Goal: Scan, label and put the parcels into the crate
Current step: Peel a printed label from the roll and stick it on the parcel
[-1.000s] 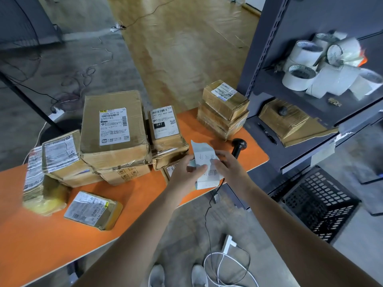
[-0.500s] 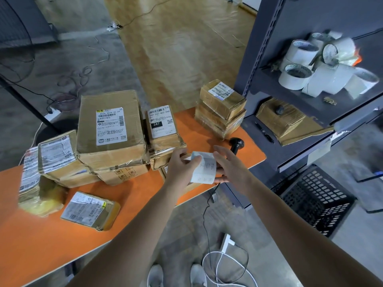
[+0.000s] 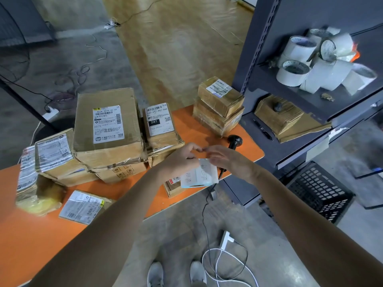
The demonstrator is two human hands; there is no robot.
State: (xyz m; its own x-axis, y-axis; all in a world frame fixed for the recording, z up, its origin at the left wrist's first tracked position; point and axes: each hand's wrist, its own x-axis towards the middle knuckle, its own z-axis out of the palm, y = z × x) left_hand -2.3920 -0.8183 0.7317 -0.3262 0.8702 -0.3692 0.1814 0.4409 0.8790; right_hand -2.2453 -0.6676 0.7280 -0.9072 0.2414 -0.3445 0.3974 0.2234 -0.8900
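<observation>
**Before anything gets stuck down**

Where the left hand (image 3: pixel 182 159) and the right hand (image 3: pixel 227 161) meet above the near edge of the orange surface (image 3: pixel 24 235), the left grip pinches the top of the white handwritten paper label (image 3: pixel 200 176); the right hand lies over that same edge, its grip hidden, so I cannot tell if it clamps. The small brown cardboard parcel (image 3: pixel 173 188) lies flat just beneath, slightly leftward, nearer the left hand. Beyond stands the black handheld scanner (image 3: pixel 234 140)
</observation>
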